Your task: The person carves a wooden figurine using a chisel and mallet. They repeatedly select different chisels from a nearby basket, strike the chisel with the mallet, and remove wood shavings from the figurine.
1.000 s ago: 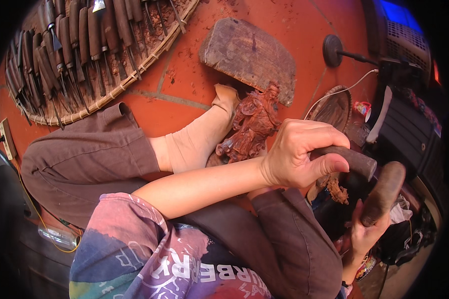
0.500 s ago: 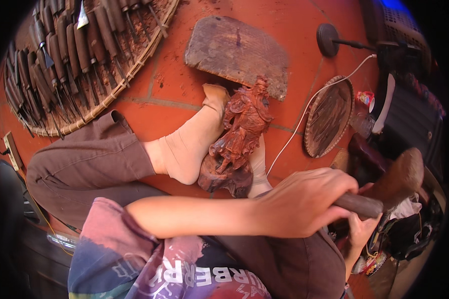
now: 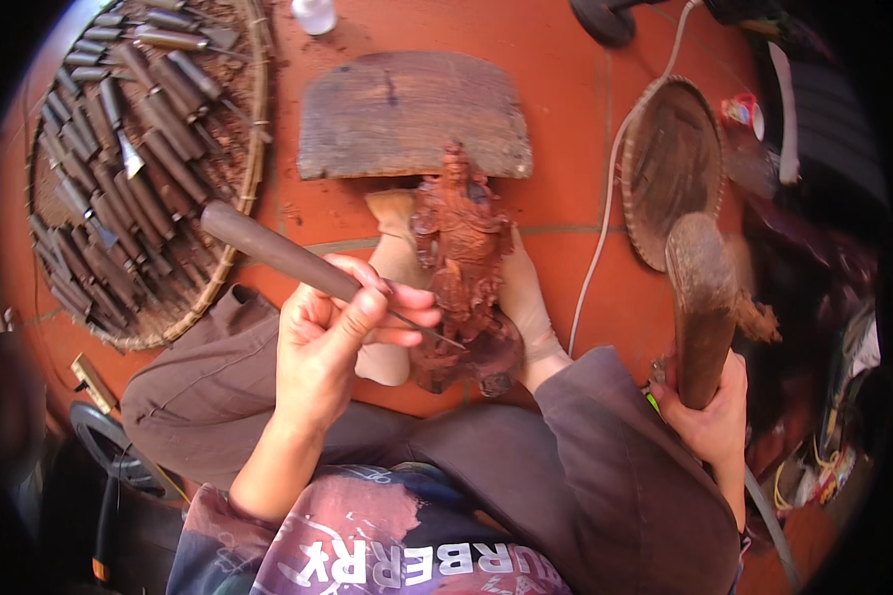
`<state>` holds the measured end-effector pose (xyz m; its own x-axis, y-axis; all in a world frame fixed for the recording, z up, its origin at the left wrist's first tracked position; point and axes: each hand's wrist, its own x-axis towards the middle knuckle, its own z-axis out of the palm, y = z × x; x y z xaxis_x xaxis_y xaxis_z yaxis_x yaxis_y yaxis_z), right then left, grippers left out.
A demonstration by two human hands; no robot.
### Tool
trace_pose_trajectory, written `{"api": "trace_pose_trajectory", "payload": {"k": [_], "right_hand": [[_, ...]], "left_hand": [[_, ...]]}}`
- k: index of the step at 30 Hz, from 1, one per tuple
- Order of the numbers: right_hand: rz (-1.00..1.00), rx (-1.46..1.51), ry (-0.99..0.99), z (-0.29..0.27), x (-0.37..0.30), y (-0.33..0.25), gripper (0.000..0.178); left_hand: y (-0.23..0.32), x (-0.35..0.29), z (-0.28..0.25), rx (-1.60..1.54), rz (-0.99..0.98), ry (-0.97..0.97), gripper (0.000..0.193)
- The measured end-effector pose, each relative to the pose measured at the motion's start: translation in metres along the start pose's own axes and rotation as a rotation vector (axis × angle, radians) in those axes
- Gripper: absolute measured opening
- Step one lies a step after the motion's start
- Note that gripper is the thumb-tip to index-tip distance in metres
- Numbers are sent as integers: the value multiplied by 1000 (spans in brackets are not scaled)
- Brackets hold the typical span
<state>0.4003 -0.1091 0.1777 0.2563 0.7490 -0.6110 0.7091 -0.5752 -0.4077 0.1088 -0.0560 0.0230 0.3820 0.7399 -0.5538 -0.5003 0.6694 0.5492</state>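
Note:
My left hand [image 3: 318,342] is closed around a carving chisel [image 3: 283,260]. The chisel's thick brown handle points up and left; its thin metal shank runs down toward the lower part of a carved wooden figure [image 3: 458,233]. I cannot tell whether the tip touches the wood. The reddish-brown figure, a robed person on a rough base, stands between my two feet. On the right, my right hand [image 3: 709,412] grips a wooden mallet [image 3: 702,288] beside my knee, its rounded end upward. A small bright green bit shows beside that hand, too small to name.
A large round woven tray [image 3: 251,193] full of chisels lies at the left. Beyond the figure is a thick wooden board [image 3: 412,114]. A smaller woven basket [image 3: 716,129] sits at the right, beside a white cable [image 3: 605,223]. Dark clutter lines the far right.
My left hand has moved left with the chisel, from beside the mallet to beside the figure. My right hand, hidden in part before, now shows around the mallet. The view has shifted.

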Motion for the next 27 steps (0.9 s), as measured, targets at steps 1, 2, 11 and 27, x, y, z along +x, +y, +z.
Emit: {"api": "trace_pose_trajectory", "payload": {"k": [1, 2, 11, 27], "right_hand": [[15, -13, -20, 2, 3, 0, 33], [30, -28, -40, 2, 2, -3, 32], [-147, -124, -167, 22, -3, -3, 33], [-389, -231, -259, 29, 3, -19, 37]], "left_hand": [[7, 0, -10, 52, 18, 9, 13], [11, 1, -21, 103, 34, 21, 14], [87, -7, -111, 504, 159, 303, 24], [86, 61, -115, 1151, 203, 519, 24]]}}
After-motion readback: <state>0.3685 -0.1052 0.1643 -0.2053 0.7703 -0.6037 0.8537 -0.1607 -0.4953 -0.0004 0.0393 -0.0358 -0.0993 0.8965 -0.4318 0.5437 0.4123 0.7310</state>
